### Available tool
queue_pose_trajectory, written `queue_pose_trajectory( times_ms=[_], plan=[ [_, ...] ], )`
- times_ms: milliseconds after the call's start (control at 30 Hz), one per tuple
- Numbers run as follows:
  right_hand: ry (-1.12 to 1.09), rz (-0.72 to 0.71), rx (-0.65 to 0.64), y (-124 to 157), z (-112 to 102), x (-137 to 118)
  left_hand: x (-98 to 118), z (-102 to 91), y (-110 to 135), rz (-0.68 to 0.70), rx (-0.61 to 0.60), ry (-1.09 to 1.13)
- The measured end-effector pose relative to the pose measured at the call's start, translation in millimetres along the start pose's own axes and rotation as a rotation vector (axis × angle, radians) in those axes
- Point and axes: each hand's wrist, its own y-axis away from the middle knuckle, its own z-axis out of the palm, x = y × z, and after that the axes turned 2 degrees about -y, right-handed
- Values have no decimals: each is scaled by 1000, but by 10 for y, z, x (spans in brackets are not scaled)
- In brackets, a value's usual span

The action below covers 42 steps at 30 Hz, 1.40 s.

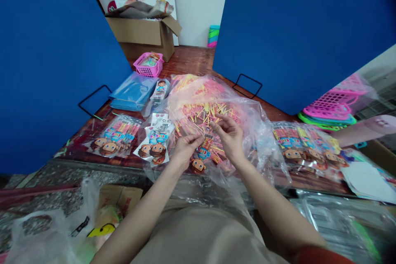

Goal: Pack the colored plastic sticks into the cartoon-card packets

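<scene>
A printed cartoon packet (202, 153) with a brown-haired character at its bottom sits between both hands, over a big clear plastic bag (256, 132) full of loose pink and yellow sticks (201, 111). My left hand (185, 147) is closed on the packet's left edge. My right hand (229, 133) is pinched at the packet's top right, fingers curled. What it pinches is too small to make out.
Filled packets lie in a pile at the left (116, 136), a stack beside my left hand (156, 142) and a row at the right (306, 146). Blue bags (133, 90), a pink basket (149, 64) and a cardboard box (145, 35) stand behind. Another person's arm (365, 130) reaches in from the right.
</scene>
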Motion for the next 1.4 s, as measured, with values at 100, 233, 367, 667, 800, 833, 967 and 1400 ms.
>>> queue_pose_trajectory(
  times_ms=[100,233,367,667,800,833,967,1400],
  plan=[
    [69,-3,-22,21,-26,25,-5,3,-3,-55,-6,40],
    [269,-76,-189,25,-115,9,-20,-6,-8,-101,-33,97],
    [469,-67,-448,-26,-239,-50,-21,-7,3,-115,-41,121],
    [489,-66,-506,-94,-227,-43,-20,6,66,-74,12,151],
    [369,-53,-523,-63,-45,-10,92,-118,129,-33,19,107],
    [280,-31,-472,-64,26,13,159,-187,142,-6,31,92],
    [81,49,-328,-120,405,218,560,-757,100,192,220,-45],
    [1127,-16,-755,-420,1399,656,744,-2302,-485,261,946,-1441]
  ],
)
